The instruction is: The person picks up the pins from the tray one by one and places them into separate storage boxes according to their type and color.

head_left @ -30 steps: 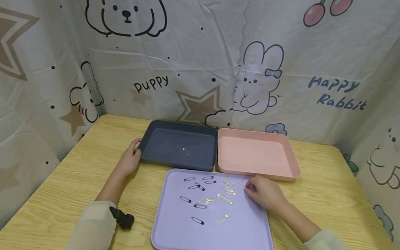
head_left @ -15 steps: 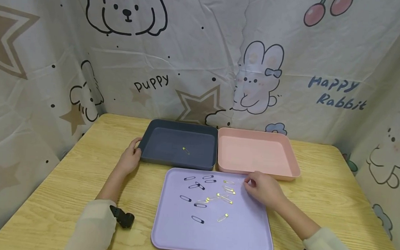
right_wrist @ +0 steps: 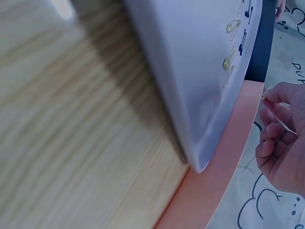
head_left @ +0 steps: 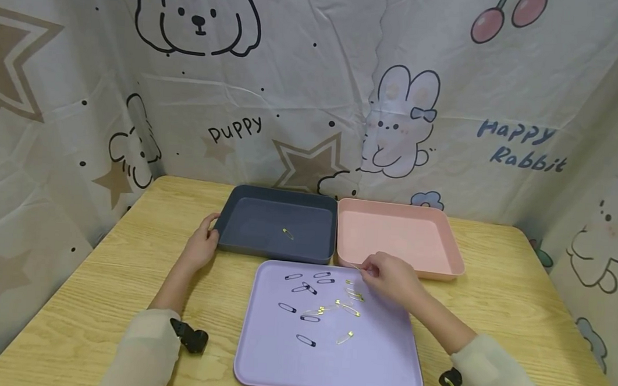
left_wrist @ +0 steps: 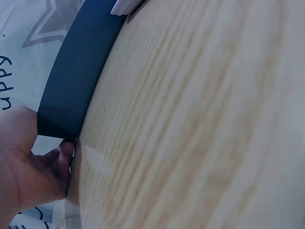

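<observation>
My right hand [head_left: 391,279] pinches a gold safety pin [head_left: 355,266] between thumb and fingertips, above the far edge of the lilac tray [head_left: 363,365] and close to the pink tray's [head_left: 399,268] front wall. In the right wrist view, a bit of the safety pin [right_wrist: 268,89] shows at the fingertips. My left hand [head_left: 201,247] grips the left side of the dark blue tray [head_left: 274,254]; in the left wrist view the thumb lies against its wall and the fingers curl at the corner. One gold safety pin [head_left: 288,234] lies inside that tray.
Several black safety pins [head_left: 306,340] lie on the lilac tray's left half, and several gold safety pins [head_left: 344,337] toward its middle and right. The dark blue and pink trays stand side by side on the wooden table [head_left: 198,304], before a printed curtain [head_left: 305,70].
My right hand has lifted off the lilac tray's right part and moved left and away from me, carrying the gold safety pin. The left hand stays at the dark blue tray.
</observation>
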{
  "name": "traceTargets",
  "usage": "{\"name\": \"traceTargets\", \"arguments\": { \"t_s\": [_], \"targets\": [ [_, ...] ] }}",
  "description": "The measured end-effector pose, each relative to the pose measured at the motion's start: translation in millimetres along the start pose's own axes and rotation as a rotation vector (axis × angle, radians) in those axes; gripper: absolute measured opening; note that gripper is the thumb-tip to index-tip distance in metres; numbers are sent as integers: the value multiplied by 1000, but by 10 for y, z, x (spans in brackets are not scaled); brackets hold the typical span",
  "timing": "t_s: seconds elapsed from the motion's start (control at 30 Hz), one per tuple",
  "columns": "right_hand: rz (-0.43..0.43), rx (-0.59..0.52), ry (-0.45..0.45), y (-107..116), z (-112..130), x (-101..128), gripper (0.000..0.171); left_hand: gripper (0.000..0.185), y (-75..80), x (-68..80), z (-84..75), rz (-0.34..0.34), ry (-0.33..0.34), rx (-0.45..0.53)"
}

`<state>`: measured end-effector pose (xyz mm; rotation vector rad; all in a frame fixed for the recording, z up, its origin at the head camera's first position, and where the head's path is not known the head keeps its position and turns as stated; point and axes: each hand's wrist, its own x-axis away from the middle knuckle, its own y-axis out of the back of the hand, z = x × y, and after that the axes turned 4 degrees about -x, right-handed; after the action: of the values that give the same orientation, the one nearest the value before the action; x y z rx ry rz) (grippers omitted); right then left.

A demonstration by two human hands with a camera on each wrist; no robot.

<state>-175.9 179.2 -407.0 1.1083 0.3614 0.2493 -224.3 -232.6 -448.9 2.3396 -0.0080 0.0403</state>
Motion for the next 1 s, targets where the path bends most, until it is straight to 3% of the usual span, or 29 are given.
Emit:
{"name": "traceTargets", "arguments": {
  "t_s": [1.0],
  "targets": [
    [30, -110, 40, -163, 455, -654, 12, 50, 0, 2, 5, 5, 5, 18]
  ]
}}
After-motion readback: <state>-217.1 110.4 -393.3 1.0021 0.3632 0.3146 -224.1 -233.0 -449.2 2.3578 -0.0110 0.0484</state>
